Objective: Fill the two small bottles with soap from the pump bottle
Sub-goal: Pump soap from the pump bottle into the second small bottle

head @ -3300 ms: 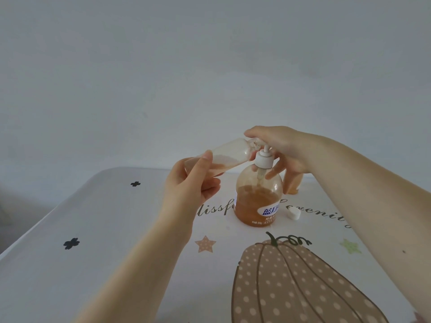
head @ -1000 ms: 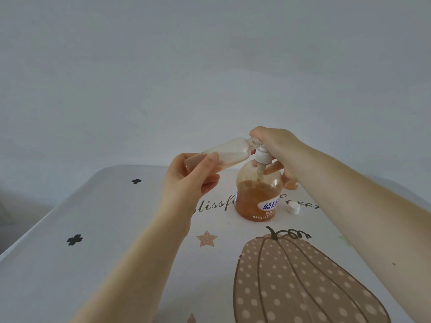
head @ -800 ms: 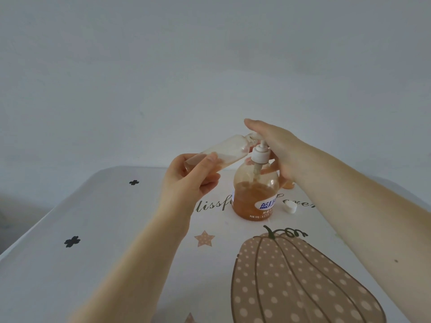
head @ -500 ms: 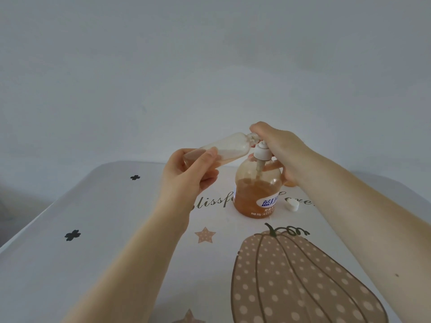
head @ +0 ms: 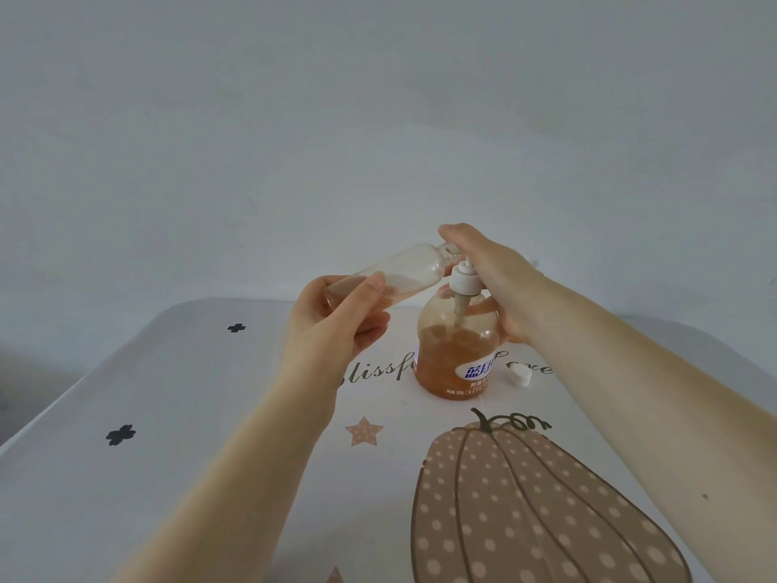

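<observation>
Left hand grips a small bottle tilted, its mouth at the nozzle of the pump bottle standing on the table. Right hand lies flat on the pump head, fingers extended. Press fully, slowly — keep mouth against nozzle — to avoid drips. Only one small bottle is visible.

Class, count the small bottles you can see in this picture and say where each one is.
1. The small bottle is held tilted in the left hand, its mouth at the pump bottle spout. A second may be hidden behind the right hand.
</observation>
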